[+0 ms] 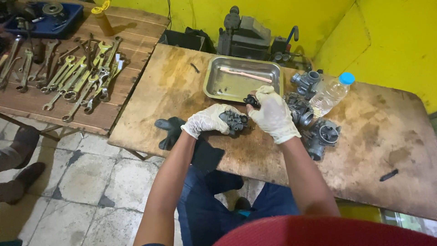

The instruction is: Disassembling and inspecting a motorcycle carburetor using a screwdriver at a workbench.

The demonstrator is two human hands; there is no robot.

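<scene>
The gloved left hand point(207, 120) is gripping a grey carburetor point(235, 121) just above the wooden table point(182, 91), while the gloved right hand point(274, 114) is pinching a small dark part point(251, 101) at its top; the body is looking mostly whole, so the work seems early. Behind, a steel tray point(214, 82) is holding a toothbrush point(246, 74); more carburetors point(314, 127) and a plastic bottle point(331, 93) are lying rightward under yellow walls point(391, 41).

Grey carburetor body and a small black part, both held over the bench.

The dull grey metal carburetor point(235, 121) sits cupped low above the stained wooden bench point(182, 91), its ports facing right; the small dark part point(251, 101) is pinched just above and beside it, near the steel tray's front edge.
</scene>
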